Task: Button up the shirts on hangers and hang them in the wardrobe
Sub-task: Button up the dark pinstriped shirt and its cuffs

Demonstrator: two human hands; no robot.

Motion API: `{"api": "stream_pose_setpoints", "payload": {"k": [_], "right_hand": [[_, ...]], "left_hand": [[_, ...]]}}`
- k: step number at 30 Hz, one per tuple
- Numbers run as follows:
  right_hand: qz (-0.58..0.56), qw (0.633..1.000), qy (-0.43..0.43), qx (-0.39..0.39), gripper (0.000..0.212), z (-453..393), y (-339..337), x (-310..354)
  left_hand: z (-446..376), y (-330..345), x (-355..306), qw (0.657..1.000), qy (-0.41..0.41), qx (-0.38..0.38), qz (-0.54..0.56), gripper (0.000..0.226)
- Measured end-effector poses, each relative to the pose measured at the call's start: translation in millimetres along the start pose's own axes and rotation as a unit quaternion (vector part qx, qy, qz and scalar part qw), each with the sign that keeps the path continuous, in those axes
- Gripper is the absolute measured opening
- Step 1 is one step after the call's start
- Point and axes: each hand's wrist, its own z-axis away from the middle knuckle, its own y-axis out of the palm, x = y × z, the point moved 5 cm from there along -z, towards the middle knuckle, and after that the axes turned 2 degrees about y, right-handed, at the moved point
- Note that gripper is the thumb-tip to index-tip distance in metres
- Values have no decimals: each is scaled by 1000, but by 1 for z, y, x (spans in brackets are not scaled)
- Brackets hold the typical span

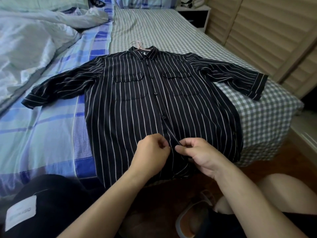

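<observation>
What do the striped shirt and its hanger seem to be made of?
Striped shirt: thin woven fabric, matte, perhaps cotton or viscose; it lies limp with soft creases. Hanger: probably thin plastic or coated wire, pale pink; only the slim hook shows.

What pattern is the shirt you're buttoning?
Black shirt with thin white vertical stripes; head view.

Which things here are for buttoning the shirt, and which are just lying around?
For the job: striped shirt, pink hanger, left hand and right hand pinching the shirt front.

Just lying about: crumpled duvet, bedside table, black garment with white label, slipper.
</observation>
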Motion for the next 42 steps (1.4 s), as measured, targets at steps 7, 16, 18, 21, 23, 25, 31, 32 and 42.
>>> {"api": "stream_pose_setpoints", "payload": {"k": [7,16,18,21,23,25,31,32,42], "right_hand": [[-95,995,12,25,15,6,-1,-2],[-94,995,13,-8,13,5,4,-7],[-89,996,13,-16,13,6,4,-8],[-69,997,9,-22,9,7,6,-7],[-56,998,4,-24,7,9,7,-5],[-45,999,0,-28,8,10,8,-3],[-41,998,-6,-57,6,14,10,-2],[-44,997,-7,-65,5,14,10,-2],[-73,993,-13,-92,14,21,19,-3]], "left_hand": [[13,13,13,954,-92,-10,287,8],[8,11,17,903,-152,80,394,11],[9,12,17,906,-148,78,390,11],[9,13,18,908,-148,77,385,12],[8,12,19,910,-146,78,381,11],[8,12,19,914,-144,72,372,9],[10,16,16,937,-126,7,327,8],[11,17,16,941,-121,-6,316,9],[18,17,0,982,-64,-41,173,21]]}}
